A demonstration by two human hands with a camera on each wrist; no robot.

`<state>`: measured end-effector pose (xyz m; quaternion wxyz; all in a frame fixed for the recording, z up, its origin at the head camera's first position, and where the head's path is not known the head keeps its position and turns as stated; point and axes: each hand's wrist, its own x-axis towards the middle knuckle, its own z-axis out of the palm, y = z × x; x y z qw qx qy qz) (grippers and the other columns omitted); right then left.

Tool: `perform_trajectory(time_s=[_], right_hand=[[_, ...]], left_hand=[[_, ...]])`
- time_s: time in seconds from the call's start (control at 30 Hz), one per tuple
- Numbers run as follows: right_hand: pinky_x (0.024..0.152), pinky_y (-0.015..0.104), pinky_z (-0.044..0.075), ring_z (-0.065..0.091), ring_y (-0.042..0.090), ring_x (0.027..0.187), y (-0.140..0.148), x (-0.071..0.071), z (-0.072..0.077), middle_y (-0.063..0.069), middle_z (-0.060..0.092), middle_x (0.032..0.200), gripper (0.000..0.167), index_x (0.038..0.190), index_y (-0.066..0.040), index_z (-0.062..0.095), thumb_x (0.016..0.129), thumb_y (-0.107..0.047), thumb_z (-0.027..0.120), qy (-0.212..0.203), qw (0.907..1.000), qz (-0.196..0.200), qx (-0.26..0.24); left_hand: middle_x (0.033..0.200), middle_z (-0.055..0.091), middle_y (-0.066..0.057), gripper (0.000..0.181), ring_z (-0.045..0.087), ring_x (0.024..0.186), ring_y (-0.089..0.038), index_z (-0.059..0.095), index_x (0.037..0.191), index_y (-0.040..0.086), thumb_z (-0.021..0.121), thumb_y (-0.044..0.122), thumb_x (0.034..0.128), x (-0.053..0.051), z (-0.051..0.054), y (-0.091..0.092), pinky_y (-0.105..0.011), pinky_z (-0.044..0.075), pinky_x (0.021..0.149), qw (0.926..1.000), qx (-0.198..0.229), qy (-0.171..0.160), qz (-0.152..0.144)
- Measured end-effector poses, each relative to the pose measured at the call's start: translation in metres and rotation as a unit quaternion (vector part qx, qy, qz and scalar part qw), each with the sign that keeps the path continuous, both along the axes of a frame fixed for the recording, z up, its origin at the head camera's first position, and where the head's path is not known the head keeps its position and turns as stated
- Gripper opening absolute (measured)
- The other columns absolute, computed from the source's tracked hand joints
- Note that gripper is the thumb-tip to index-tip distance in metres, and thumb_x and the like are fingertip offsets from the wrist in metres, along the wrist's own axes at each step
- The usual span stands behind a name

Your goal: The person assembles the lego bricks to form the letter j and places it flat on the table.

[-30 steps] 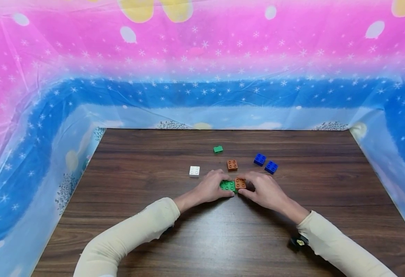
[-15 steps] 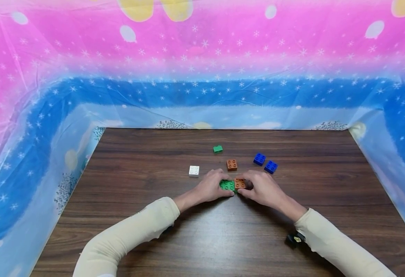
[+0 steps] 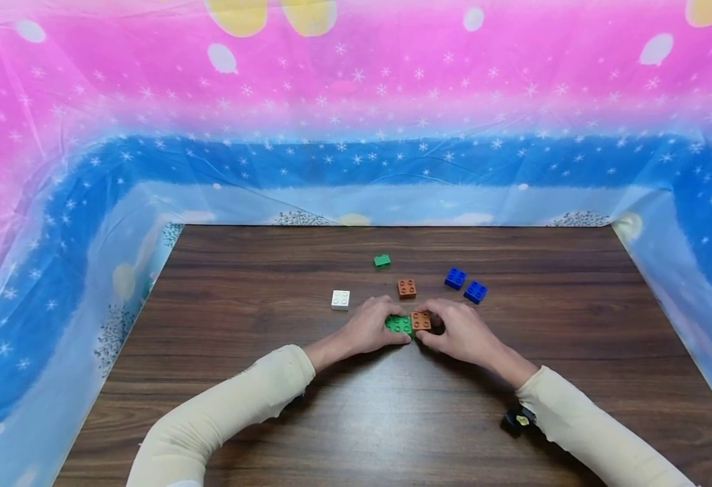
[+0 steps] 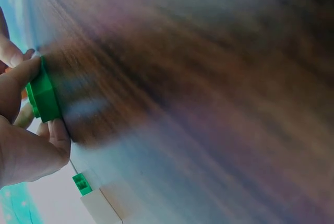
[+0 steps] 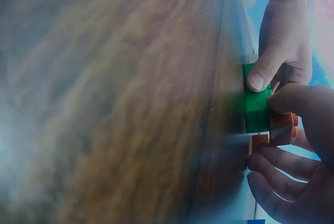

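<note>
In the head view my left hand (image 3: pixel 370 326) pinches a green toy building brick (image 3: pixel 399 325) between thumb and fingers on the table. An orange brick (image 3: pixel 420 320) sits at the green brick's right end, and my right hand (image 3: pixel 462 331) grips it. The right wrist view shows that orange brick (image 5: pixel 282 128) on the studded side of the green brick (image 5: pixel 255 110); whether it is pressed fully down I cannot tell. Only the green brick's flat side (image 4: pixel 46 96) shows well in the left wrist view.
Just beyond the hands lies a second orange brick (image 3: pixel 407 289). Two blue bricks (image 3: pixel 465 285) are to its right, a white brick (image 3: pixel 340 300) to its left. Farther back is a small green brick (image 3: pixel 382 260). A printed cloth (image 3: pixel 343 162) surrounds the wooden table (image 3: pixel 240 270).
Between the first two frames my right wrist shifts slightly left. Both hands keep their holds on the bricks, and the loose bricks stay where they were.
</note>
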<state>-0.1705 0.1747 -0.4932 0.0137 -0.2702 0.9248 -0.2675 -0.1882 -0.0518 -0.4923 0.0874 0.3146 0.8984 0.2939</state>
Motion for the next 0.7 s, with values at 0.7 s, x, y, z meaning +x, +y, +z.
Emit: perform_trajectory(time_s=[0.7], right_hand=[[0.073,0.033,0.053,0.066,0.009,0.090,0.0022,-0.0010,0.0065,0.001,0.070,0.117,0.048,0.130,-0.015,0.067,0.088,-0.035,0.082,-0.007,0.9995,0.016,0.026]], left_hand=[[0.106,0.069,-0.002,0.051,0.051,0.084,-0.012,0.071,0.129,0.011,0.084,0.034,0.0852,0.0037,0.0023,-0.0003,-0.028,0.039,0.074,0.9997,-0.020,-0.007,0.015]])
